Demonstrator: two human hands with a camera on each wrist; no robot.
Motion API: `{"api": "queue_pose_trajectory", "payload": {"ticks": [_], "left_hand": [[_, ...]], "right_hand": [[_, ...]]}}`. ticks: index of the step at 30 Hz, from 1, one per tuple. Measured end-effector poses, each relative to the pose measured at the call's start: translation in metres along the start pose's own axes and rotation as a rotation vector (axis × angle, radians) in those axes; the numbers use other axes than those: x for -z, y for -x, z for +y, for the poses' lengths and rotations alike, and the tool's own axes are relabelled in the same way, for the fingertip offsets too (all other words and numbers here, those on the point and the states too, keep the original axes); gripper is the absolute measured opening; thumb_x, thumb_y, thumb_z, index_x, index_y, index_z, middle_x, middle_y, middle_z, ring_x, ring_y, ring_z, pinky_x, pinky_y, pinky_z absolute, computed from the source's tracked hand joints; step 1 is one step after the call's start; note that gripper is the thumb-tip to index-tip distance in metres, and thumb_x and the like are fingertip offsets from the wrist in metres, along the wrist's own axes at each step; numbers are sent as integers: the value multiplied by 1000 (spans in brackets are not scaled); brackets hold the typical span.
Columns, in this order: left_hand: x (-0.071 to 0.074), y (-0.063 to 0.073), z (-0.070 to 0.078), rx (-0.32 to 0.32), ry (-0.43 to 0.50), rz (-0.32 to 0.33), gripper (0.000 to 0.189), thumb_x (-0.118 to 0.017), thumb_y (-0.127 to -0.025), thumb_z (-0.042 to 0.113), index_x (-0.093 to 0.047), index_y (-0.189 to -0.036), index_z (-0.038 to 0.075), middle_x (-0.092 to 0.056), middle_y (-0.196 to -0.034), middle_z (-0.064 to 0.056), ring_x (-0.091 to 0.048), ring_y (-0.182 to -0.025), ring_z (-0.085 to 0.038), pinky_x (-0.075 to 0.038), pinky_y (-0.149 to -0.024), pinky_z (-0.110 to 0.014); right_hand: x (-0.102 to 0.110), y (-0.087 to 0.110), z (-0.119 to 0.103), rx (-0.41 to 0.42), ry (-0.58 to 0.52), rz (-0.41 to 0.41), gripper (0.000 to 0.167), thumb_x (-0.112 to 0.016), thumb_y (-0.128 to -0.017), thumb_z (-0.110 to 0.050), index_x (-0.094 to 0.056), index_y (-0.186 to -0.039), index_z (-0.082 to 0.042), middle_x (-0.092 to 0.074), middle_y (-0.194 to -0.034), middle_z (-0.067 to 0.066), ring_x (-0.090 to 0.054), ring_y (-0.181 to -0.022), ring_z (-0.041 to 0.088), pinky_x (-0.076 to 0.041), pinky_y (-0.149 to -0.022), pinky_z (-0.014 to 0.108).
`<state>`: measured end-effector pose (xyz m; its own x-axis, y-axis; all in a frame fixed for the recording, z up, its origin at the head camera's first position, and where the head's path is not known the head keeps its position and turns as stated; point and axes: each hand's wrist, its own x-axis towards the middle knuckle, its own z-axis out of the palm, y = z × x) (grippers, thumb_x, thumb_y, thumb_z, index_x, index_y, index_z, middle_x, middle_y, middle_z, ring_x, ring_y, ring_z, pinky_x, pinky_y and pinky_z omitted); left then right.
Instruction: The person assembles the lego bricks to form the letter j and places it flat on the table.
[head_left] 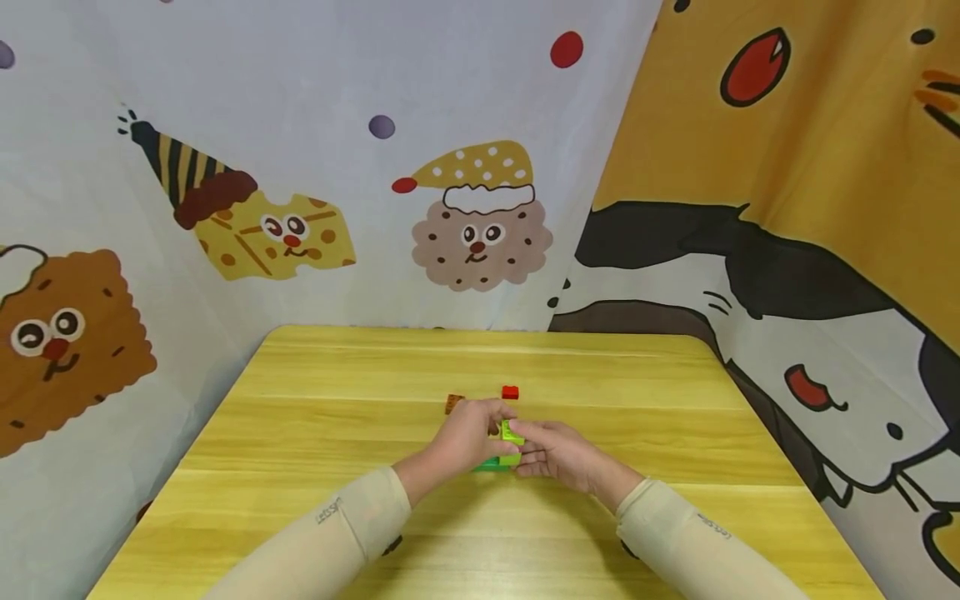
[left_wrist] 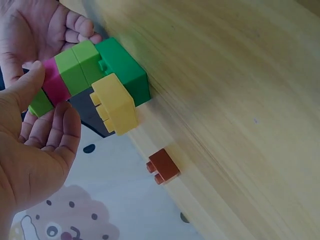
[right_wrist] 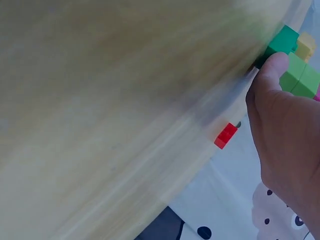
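Observation:
A stack of toy building bricks stands on a dark green brick, which lies on the table. Its column has two lime green bricks, a magenta brick and a lime brick on top. Beside the column a yellow brick is fixed to the base. My left hand grips the upper column between thumb and curled fingers. From the other side, my right hand holds the stack, thumb at the top brick and fingers curled along its side. In the head view, the left hand hides the yellow brick.
A brown brick lies behind my left hand. A small red brick lies farther back on the wooden table. Printed cloth hangs beyond the table's back and right edges.

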<state>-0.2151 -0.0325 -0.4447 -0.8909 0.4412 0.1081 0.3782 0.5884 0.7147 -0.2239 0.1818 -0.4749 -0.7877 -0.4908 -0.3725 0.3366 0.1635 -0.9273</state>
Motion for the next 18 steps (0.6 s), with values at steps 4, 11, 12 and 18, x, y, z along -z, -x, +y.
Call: {"api": "queue_pose_trajectory", "payload": {"ticks": [4,11,12,18], "left_hand": [[-1,0,-2,10,31,7,37,-92,-85,21,-76,-118,15,-78,-108,2,-69,-94,-15,-57,-76,-23],[-2,0,-5,13,62,27,37,-94,-84,22,-77,-116,15,-77,-103,3,-64,-87,-8,-56,-73,-23],[-2,0,-5,16,64,30,37,-93,-84,22,-77,-116,15,-77,-104,3,-64,-87,-8,-56,-73,-23],[0,5,-7,6,14,16,46,-92,-86,27,-75,-126,12,-78,-120,-4,-72,-108,-28,-61,-88,-36]], "right_hand": [[0,-1,-2,1,23,-7,63,-62,-107,-48,-57,-139,7,-77,-111,5,-73,-105,18,-59,-106,43],[1,-3,-5,8,40,-4,53,-64,-106,-44,-61,-130,4,-76,-99,-1,-72,-99,16,-59,-104,43],[1,-4,-5,7,41,-3,54,-64,-106,-45,-61,-129,4,-76,-99,0,-72,-99,16,-59,-104,43],[0,-4,-4,7,36,6,58,-65,-105,-46,-62,-133,5,-78,-107,3,-74,-103,18,-59,-104,42]]}}
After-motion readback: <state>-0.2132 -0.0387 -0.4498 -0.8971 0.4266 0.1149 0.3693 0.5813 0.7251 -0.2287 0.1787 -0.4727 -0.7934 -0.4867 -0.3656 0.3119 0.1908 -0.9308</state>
